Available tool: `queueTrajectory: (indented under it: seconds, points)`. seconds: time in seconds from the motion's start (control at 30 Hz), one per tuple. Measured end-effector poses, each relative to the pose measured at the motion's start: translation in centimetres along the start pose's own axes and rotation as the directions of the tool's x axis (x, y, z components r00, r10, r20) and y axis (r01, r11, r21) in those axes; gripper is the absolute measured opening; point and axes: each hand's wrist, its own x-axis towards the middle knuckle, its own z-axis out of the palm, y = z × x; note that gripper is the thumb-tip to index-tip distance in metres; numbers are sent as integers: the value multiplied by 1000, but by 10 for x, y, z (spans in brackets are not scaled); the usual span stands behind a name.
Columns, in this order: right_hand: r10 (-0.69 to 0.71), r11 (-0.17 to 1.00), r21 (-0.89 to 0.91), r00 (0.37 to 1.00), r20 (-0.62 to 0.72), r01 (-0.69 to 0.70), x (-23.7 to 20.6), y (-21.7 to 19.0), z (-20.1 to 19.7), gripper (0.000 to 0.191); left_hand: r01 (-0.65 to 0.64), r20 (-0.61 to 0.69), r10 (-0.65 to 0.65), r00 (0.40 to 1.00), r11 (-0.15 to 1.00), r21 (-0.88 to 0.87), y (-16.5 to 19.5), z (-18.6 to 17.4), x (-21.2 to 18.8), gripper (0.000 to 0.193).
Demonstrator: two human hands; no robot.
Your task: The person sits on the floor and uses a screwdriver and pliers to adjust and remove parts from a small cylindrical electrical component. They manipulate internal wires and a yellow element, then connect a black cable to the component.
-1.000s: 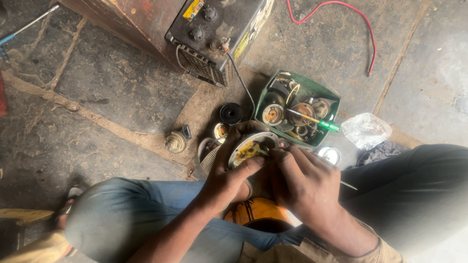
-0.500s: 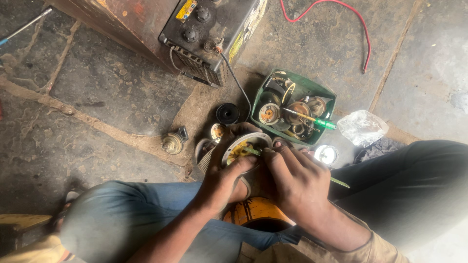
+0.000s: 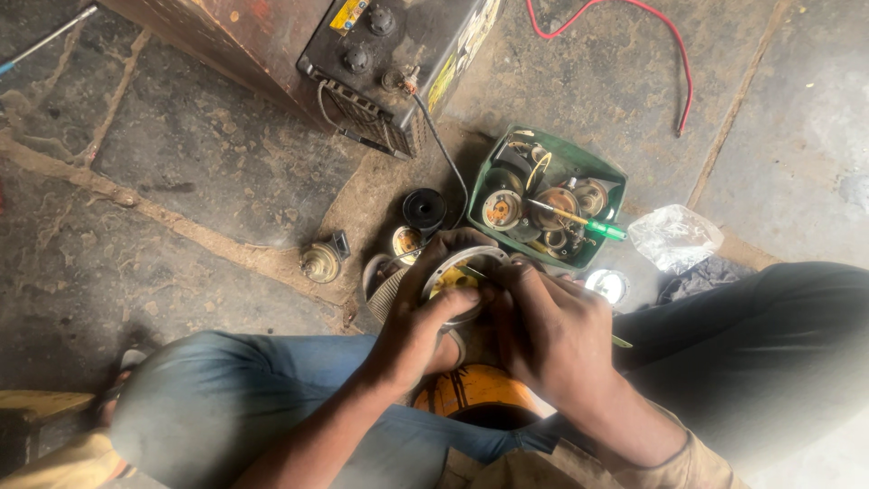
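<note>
While gripped — round yellow-faced gauge [image 3: 455,276]

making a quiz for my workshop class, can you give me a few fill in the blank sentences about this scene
1. Both hands, the left hand and the right hand, hold a ____ metal part with yellow inside.
2. The tray full of small parts is ____ in colour.
3. The screwdriver lying in the tray has a ____ handle.
4. The loose wire on the floor is ____.

Missing words: round; green; green; red
</note>
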Motion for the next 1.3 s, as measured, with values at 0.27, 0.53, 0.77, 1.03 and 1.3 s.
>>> queueTrajectory:
  seconds: [0.27, 0.53, 0.77, 1.03, 1.3]
  points:
    - [10, 999, -32, 1000, 19, -9, -4, 9, 11, 20, 36, -42, -37, 998, 999, -12, 0, 4, -1, 50]
    - [3, 999, -35, 1000, -1, -3, -6, 11, 15, 18, 18, -43, -18, 999, 1000, -7, -5, 1, 1, 51]
    - [27, 1000, -1, 999, -22, -27, -6, 5, 9, 17, 117, -68, -119, 991, 993, -33, -9, 1, 1, 55]
    - [90, 996, 11, 995, -51, -90, -8, -15, 5, 25, 97, -15, -107, 994, 940, -328, -21, -2, -3, 57]
    - [105, 994, 9, 992, -76, -105, -5, -23, 7, 25, 163, -43, -222, 974, 822, -546, -27, -4, -6, 57]
